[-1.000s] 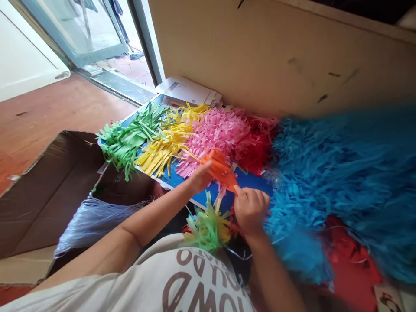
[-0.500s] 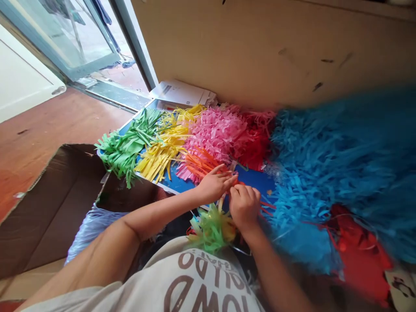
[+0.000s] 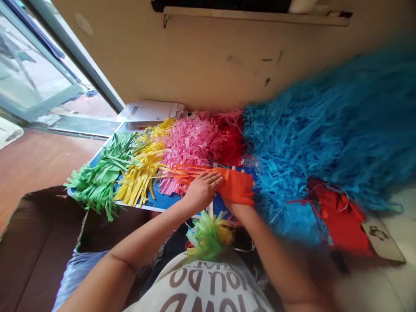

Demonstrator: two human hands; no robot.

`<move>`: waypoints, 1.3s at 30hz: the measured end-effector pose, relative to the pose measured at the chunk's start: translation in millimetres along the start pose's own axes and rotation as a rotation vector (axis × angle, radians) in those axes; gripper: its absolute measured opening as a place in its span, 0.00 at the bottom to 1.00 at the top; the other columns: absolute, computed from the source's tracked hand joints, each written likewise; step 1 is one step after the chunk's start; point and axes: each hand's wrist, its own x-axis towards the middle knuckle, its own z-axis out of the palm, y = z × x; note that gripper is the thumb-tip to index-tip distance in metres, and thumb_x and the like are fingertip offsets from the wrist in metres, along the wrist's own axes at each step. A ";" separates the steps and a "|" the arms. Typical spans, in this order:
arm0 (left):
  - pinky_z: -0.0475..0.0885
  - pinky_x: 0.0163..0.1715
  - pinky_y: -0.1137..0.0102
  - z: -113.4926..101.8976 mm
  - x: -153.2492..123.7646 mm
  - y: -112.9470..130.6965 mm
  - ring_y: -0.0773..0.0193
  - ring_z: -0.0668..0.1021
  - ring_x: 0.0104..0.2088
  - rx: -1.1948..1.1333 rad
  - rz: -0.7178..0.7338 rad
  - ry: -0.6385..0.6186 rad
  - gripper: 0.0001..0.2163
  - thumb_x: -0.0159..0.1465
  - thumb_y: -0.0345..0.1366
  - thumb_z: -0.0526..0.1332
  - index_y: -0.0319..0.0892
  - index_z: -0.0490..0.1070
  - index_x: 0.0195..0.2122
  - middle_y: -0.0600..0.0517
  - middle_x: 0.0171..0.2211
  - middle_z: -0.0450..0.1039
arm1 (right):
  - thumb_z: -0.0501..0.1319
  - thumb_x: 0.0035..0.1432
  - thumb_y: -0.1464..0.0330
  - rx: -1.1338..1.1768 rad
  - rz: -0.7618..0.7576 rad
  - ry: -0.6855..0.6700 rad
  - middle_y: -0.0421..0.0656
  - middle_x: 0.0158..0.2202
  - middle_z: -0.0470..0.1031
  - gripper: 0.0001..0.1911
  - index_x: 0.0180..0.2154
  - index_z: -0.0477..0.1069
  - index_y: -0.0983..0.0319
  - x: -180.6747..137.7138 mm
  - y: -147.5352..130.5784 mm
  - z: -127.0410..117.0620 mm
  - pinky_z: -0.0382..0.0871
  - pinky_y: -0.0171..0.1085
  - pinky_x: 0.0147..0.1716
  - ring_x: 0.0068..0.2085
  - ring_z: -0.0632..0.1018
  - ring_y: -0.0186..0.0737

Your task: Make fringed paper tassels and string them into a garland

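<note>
Apparently for a firm backing, the thin orange fringed paper sheet [image 3: 237, 187] is draped over the spread right hand [image 3: 238, 209], while the left hand [image 3: 202, 190] lies across its left part, fingers straight and together, though whether they pinch it I cannot tell. Beyond the sheet are a pink paper fringe [image 3: 195, 141] and a red paper fringe [image 3: 232, 138], with yellow strips [image 3: 135, 184] and green strips [image 3: 102, 173] farther left, seemingly grouped by colour, and a shaggy blue heap [image 3: 292, 143] to its right. Beneath it spreads a blue-topped desk [image 3: 164, 200]; well beyond rises a scuffed beige wall [image 3: 208, 65].
</note>
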 end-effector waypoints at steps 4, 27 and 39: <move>0.68 0.61 0.58 35.3 5.6 4.8 0.54 0.73 0.61 -0.025 0.072 -0.103 0.20 0.67 0.29 0.53 0.38 0.70 0.59 0.45 0.59 0.72 | 0.55 0.61 0.64 -0.107 0.171 -0.008 0.58 0.60 0.70 0.28 0.62 0.65 0.66 -35.6 97.6 -53.4 0.57 0.63 0.61 0.62 0.66 0.66; 0.56 0.61 0.53 42.9 -9.7 -1.3 0.56 0.75 0.56 -0.218 -0.181 -0.190 0.12 0.68 0.35 0.56 0.46 0.78 0.47 0.49 0.52 0.78 | 0.63 0.61 0.61 0.190 -0.219 -0.172 0.49 0.48 0.80 0.16 0.49 0.72 0.60 -55.3 69.9 -49.8 0.60 0.48 0.52 0.49 0.79 0.49; 0.64 0.45 0.60 51.8 12.5 -11.1 0.55 0.79 0.44 -0.228 -0.523 -0.179 0.12 0.67 0.44 0.60 0.46 0.77 0.46 0.49 0.41 0.82 | 0.56 0.64 0.53 0.124 0.286 -0.200 0.45 0.33 0.81 0.19 0.32 0.78 0.58 -22.3 77.6 -41.6 0.61 0.38 0.34 0.31 0.77 0.42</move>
